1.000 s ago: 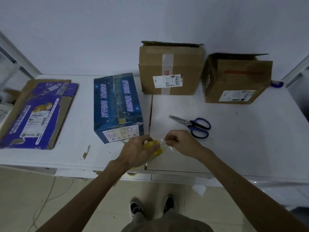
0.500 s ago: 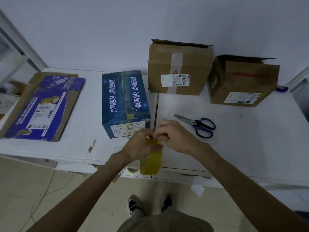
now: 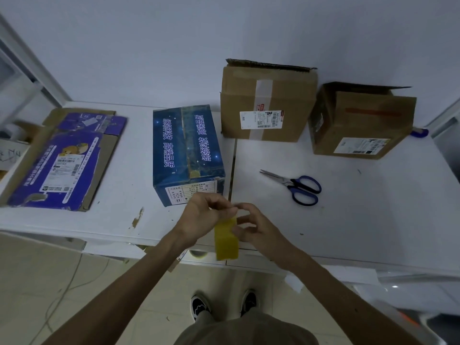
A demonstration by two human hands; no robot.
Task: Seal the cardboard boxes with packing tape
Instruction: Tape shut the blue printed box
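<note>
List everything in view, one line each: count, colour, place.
Dark blue printed cardboard box: one, blue, centre of table.
Brown cardboard boxes: two, brown, back of table, right.
Flattened purple cardboard box: one, purple, left end of table.
Blue-handled metal scissors: one pair, blue handles, right of centre.
Yellow roll of packing tape: one, yellow, front edge, between hands.
White table: one, white.
Black shoes: two, on floor.
Left hand: grips the roll.
Right hand: pinches the roll.

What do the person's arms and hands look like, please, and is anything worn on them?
The left arm and right arm are bare as far as the view shows, with no sleeves. The left hand and right hand wear no gloves; no watch, ring or wristband is visible.
</note>
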